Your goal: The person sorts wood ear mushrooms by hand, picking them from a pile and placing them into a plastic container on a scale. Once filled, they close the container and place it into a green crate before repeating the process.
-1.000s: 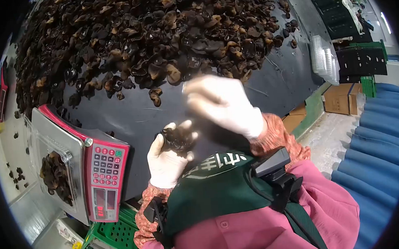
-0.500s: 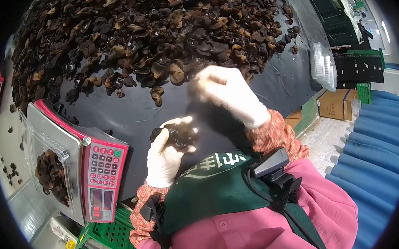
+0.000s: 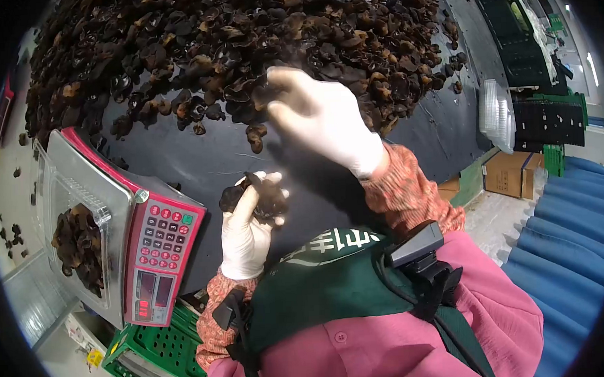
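My left hand point(image 3: 245, 242), in a white glove, is closed around several dark wood ear mushrooms point(image 3: 270, 198) low in front of the apron. My right hand point(image 3: 322, 119), also gloved and slightly blurred, is over the near edge of a big wood ear mushroom pile point(image 3: 239, 38). Its thumb and fingers are spread, with dark mushrooms right by the fingertips; none is plainly gripped. On the left, a red and silver scale point(image 3: 161, 243) carries a clear plastic tray point(image 3: 102, 212) with a heap of wood ears point(image 3: 80, 248) in it.
Green crates point(image 3: 153, 353) stand below the scale. Stacked clear trays point(image 3: 496, 117) lie at the table's right edge, with a cardboard box point(image 3: 509, 174) beyond on the floor. Blue corrugated material point(image 3: 564, 229) runs along the right. Loose mushroom bits are scattered at far left.
My right hand has moved left and opened its thumb away from the fingers at the pile's edge. My left hand keeps the mushrooms, slightly turned. The view has shifted a little.
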Action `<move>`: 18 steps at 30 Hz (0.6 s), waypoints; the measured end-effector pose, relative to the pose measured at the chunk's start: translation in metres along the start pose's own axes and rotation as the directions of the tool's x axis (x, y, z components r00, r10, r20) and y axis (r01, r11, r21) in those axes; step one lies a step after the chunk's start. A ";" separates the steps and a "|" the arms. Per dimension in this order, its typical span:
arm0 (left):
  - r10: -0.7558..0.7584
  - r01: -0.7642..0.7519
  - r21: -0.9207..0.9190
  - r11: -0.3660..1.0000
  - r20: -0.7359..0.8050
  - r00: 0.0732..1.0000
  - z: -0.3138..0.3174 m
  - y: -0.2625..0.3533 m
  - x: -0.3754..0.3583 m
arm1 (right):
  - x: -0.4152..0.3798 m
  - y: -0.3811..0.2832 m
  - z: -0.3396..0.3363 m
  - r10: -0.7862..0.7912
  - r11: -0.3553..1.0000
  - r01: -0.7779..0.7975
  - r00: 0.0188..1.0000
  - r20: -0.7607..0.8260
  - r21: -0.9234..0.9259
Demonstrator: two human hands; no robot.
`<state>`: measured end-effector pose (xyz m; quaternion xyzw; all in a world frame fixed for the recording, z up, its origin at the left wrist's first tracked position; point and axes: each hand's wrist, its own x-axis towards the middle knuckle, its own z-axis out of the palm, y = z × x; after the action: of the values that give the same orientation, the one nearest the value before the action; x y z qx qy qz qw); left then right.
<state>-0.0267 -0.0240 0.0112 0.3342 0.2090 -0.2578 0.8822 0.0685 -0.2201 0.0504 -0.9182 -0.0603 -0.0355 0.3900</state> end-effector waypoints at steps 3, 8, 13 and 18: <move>0.038 -0.038 0.052 0.998 0.005 0.999 0.001 0.004 0.000 | 0.021 0.017 0.023 -0.102 0.967 0.100 0.995 0.005 -0.233; 0.079 -0.078 0.046 0.996 -0.021 0.997 -0.001 0.008 -0.004 | 0.015 0.013 0.019 -0.007 0.979 0.008 1.000 0.007 -0.204; 0.093 -0.091 0.040 0.995 -0.037 0.995 0.001 0.009 -0.003 | -0.005 -0.001 -0.004 0.178 0.919 -0.207 0.977 0.115 0.335; 0.154 -0.149 0.153 0.977 -0.018 0.988 0.016 0.013 -0.009 | -0.029 -0.011 -0.010 0.221 0.882 -0.276 0.958 0.181 0.382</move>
<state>-0.0232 -0.0239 0.0333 0.4190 0.1761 -0.1998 0.8681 0.0380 -0.2226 0.0620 -0.8184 0.0261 0.0890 0.5671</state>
